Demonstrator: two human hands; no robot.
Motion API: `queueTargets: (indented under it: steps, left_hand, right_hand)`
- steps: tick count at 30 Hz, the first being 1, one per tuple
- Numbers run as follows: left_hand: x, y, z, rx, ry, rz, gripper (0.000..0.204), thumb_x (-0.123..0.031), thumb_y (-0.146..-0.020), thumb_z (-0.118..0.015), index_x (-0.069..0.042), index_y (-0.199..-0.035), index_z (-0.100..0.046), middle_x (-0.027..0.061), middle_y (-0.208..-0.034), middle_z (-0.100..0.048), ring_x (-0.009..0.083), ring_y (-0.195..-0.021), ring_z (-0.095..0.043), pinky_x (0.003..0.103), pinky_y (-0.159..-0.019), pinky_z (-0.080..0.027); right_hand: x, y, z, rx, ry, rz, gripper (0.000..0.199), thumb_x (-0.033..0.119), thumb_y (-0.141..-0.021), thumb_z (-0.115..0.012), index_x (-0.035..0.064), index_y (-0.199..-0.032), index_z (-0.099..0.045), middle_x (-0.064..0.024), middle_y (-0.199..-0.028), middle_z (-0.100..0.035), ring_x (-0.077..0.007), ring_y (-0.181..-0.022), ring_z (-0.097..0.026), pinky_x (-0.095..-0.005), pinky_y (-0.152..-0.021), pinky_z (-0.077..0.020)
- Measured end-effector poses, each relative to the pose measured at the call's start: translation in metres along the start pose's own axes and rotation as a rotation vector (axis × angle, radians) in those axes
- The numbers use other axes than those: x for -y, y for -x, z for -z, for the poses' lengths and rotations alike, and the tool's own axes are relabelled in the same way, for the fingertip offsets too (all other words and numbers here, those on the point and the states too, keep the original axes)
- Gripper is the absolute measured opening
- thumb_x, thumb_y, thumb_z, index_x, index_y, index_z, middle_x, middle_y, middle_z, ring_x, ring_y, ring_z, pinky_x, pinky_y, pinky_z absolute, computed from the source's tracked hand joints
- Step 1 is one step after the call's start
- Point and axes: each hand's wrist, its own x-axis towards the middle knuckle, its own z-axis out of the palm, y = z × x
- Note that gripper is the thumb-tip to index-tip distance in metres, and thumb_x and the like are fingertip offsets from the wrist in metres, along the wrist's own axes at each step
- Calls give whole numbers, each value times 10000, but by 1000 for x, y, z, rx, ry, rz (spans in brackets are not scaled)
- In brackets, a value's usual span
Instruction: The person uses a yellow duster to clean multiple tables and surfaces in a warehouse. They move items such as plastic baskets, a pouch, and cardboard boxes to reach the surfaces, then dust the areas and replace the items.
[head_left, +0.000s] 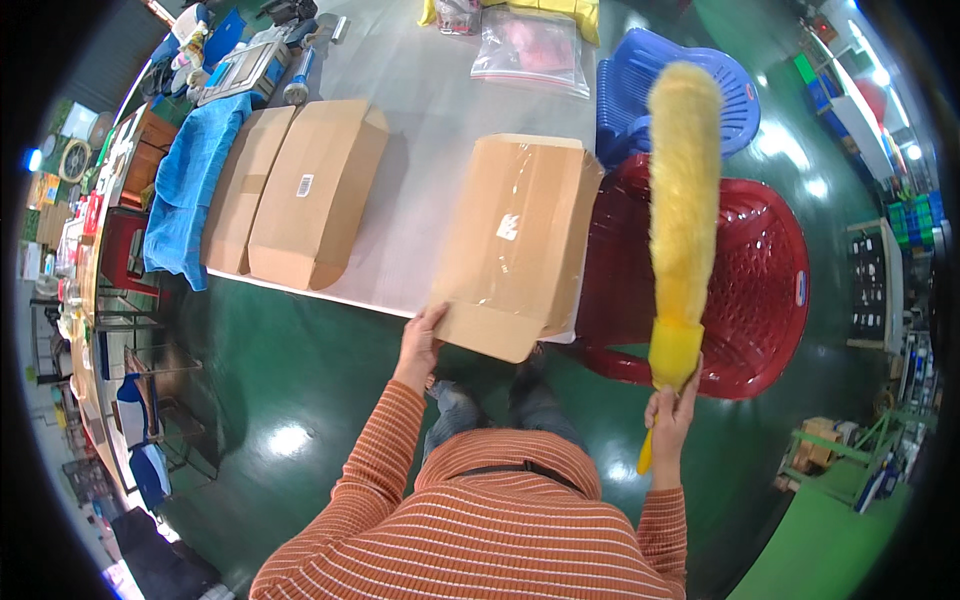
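Observation:
My right hand [672, 422] is closed round the yellow handle of a fluffy yellow duster [685, 190], which points upward and away from me over a red plastic chair. With my left hand [420, 348] I grip the near left corner of a cardboard box [515, 235]. The box lies at the table's front right edge, its near flap sticking out past the edge. Clear tape and a small white label show on its top. The fingers of my left hand are partly hidden at the flap.
Two more cardboard boxes [318, 195] and a blue cloth [190, 190] lie on the left of the grey table [415, 180]. A clear plastic bag [530, 50] sits at the far side. A red chair [760, 270] and a blue chair [735, 90] stand against the right side.

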Motion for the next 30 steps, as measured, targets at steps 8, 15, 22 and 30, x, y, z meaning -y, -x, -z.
queueTargets:
  steps: [8,15,22,30]
  left_hand:
    - [7,49,-32,-78,333,29,441,-314,-839,-585,-2,-1141,-509,105,-1064,-611,224,-945,-602,359,-841,-483]
    - [3,68,-36,124,821,-154,238,-144,-888,-520,50,-1026,-531,114,-883,-624,153,-701,-619,230,-594,-547]
    - [12,72,-49,14,758,-198,246,-164,-884,-518,45,-1013,-520,113,-881,-627,175,-733,-629,231,-614,-539]
    - [76,42,-76,-289,226,-56,442,-333,-891,-541,-62,-1216,-415,57,-1134,-525,161,-1006,-518,370,-764,-469]
  right_hand:
    - [36,-165,-49,398,12,67,751,29,-809,-578,76,-1414,-134,-86,-1142,-485,-108,-818,-507,-214,-597,-451]
    - [56,-204,-91,468,-178,105,711,40,-830,-591,125,-1397,-171,1,-713,-478,-22,-413,-366,-174,-348,-317]
    - [47,-221,-78,364,-157,85,318,92,-826,-634,58,-1088,-457,9,-665,-469,-45,-392,-390,-195,-353,-334]
    - [12,-273,-97,332,10,236,404,55,-829,-610,38,-1183,-414,-37,-790,-578,-89,-511,-562,-184,-409,-401]
